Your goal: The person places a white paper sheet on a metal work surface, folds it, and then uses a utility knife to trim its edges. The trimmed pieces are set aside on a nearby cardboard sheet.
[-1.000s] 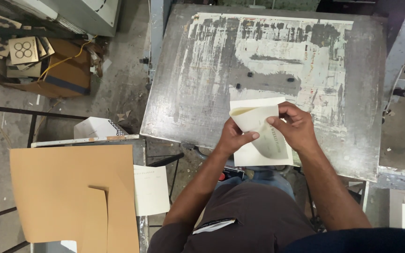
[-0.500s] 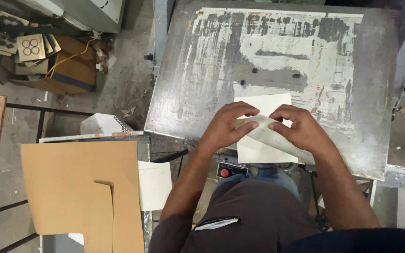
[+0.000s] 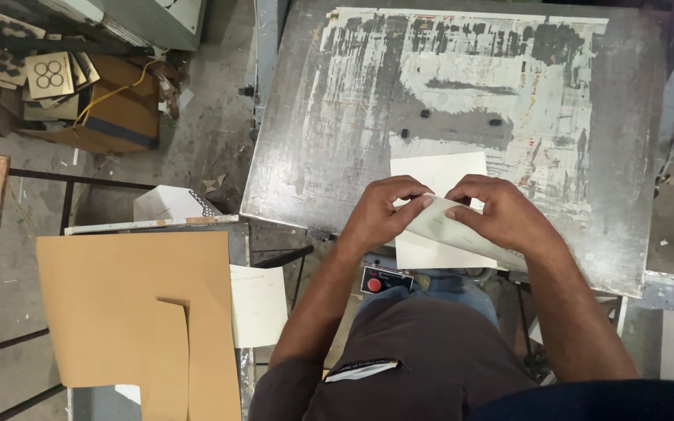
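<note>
Paper sheet [image 3: 462,226] pinched between hands [image 3: 446,214], over table [image 3: 329,140]

I see even, soft overhead light on the metal table [image 3: 329,148]; dim floor left of it, sharp focus, no glare.

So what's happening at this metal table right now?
A person stands at a worn metal table and works a sheet of white paper with both bare hands. The left hand and right hand pinch a folded-over flap of the sheet at its near half, lifted off the rest, which lies flat on the table. To the person's left, big brown cardboard sheets lie on a lower stand, and cardboard scraps are piled on the floor beyond.
</note>
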